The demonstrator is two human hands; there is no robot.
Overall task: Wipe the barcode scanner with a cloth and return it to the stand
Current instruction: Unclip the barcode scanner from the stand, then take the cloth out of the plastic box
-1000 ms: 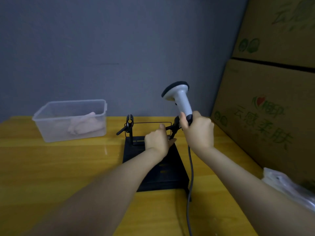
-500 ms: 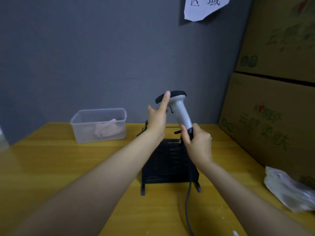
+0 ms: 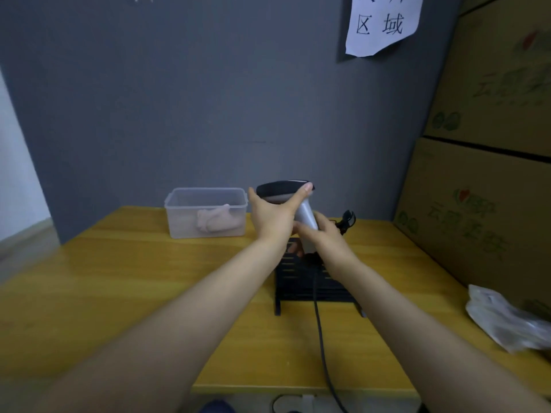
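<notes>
Presently, both of the person's bare hands are on the white handheld barcode scanner with a black head, which is held in the air above the black slatted metal stand on the yellow wooden table. The right hand is wrapped around the lower part of the scanner's grip, fingers closed on it. The left hand is spread fairly wide across the scanner's head, thumb on the left side and a fingertip reaching its right end. The scanner's head tilts to the left, with the handle running down to the right. A black cable drops from the base of the handle, crosses the stand and runs off the near table edge.

Left of the stand, well apart from the hands, a clear plastic rectangular tub sits near the grey wall, with a pale crumpled cloth inside it. Stacked brown cardboard boxes line the right side. A crinkled transparent plastic bag lies on the table's right edge. A white paper notice with printed characters hangs on the wall above.
</notes>
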